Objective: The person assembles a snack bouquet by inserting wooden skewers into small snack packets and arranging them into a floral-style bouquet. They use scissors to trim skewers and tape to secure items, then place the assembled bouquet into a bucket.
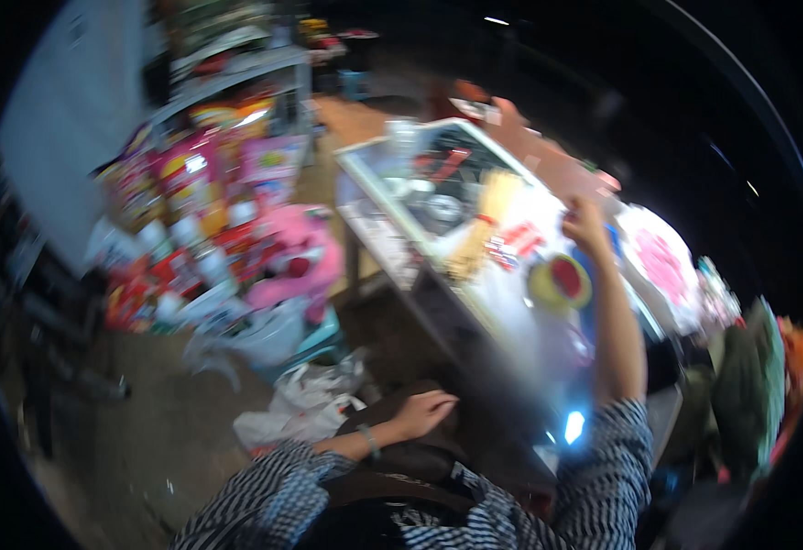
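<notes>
The picture is blurred by motion. My left hand [422, 412] rests palm down on a dark rounded stool seat [399, 454] close below me, holding nothing. My right hand [584, 223] reaches up over a glass-topped counter [392, 188], fingers closed near the edge of a white packet with red and yellow print [529, 261]. Whether it grips the packet is too blurred to tell. Both forearms wear striped sleeves.
Shelves and piles of colourful packets [195, 197] stand at the left, with a pink toy [299, 257] and white plastic bags [305, 403] on the floor. More packets [662, 266] hang at the right. A light [573, 426] glows under the counter.
</notes>
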The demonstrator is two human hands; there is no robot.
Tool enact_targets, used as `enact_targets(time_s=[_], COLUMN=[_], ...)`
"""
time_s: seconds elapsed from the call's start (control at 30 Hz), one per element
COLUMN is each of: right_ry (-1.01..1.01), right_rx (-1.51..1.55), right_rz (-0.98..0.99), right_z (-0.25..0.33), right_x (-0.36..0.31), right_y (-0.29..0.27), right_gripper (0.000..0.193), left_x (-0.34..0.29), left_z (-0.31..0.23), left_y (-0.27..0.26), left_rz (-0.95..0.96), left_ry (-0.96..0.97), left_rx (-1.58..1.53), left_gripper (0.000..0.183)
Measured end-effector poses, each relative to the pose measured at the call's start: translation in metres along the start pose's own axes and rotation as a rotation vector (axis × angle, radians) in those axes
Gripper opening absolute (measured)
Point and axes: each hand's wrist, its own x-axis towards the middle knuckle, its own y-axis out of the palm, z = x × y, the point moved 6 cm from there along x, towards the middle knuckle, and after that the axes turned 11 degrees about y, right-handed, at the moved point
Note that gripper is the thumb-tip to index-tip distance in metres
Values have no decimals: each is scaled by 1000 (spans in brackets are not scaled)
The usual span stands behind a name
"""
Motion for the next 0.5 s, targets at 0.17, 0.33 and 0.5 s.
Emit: enact_targets(time_s=[0.17, 0.33, 0.5], right_ry=[-91, -221, -190], right_rx=[267, 266, 92], right_rz=[284, 646, 428], right_z=[80, 145, 142], right_x=[-85, -197, -189], right_y=[19, 66, 56], right_gripper=[41, 47, 56], left_x=[70, 90, 69], left_z=[-43, -94, -88], left_y=[-43, -83, -107], left_rz=[-398, -575, -680], left_ry=[84, 361, 156], left_rx=[-215, -135, -158], left_gripper=[62, 66, 22])
